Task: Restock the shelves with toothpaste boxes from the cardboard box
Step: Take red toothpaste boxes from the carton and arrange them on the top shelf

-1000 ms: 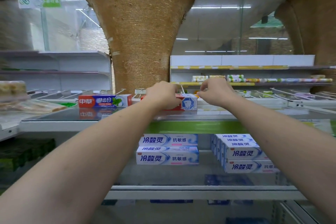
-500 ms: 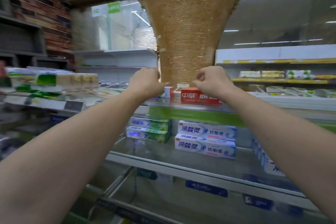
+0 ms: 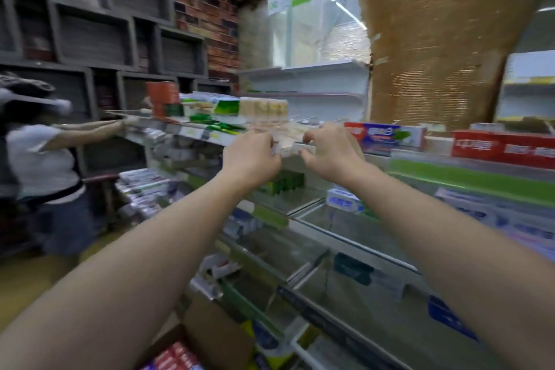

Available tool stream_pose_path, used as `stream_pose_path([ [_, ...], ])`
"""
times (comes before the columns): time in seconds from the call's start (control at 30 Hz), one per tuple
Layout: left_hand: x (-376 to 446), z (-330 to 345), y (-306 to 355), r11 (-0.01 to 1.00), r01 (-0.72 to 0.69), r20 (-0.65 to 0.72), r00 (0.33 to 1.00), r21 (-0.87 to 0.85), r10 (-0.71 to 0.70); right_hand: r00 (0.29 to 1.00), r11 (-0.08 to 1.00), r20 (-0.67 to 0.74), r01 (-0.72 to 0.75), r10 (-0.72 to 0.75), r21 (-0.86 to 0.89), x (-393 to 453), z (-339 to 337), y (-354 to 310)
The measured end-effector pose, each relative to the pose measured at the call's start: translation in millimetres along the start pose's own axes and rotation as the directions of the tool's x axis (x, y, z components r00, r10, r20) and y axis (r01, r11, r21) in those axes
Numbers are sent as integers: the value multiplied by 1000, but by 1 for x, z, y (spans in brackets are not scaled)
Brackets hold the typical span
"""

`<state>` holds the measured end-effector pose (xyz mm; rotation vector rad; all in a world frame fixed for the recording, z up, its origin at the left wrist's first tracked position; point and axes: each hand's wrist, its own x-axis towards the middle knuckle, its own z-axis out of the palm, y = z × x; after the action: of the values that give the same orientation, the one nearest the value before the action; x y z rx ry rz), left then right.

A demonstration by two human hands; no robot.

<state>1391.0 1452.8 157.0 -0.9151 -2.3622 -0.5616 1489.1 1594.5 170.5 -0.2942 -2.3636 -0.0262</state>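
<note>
Head view, motion-blurred. Both arms out at the top shelf [image 3: 468, 177], green front strip, glossy deck. Left hand [image 3: 253, 158] and right hand [image 3: 329, 153] sit close together, fingers curled; a small pale item between them is too blurred to identify, grip unclear. Red-blue-green toothpaste box [image 3: 386, 135] lies flat just right of the hands, red toothpaste boxes [image 3: 504, 147] further right. Brown cardboard box [image 3: 210, 339] bottom centre, red packs inside.

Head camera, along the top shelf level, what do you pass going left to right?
Other person's white shirt → green and cream packs → left hand → right hand → red-blue-green toothpaste box → red toothpaste boxes.
</note>
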Motion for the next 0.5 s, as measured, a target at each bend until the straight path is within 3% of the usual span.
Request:
stream_pose_path([
  [0.2,-36,50,-99,987,137,115,983,87,-146,993,986,26,114,-118,121,-13,111,-75],
  [0.5,-105,150,-231,950,301,241,919,86,-313,939,969,316,64,-140,238,-59,277,-152],
])
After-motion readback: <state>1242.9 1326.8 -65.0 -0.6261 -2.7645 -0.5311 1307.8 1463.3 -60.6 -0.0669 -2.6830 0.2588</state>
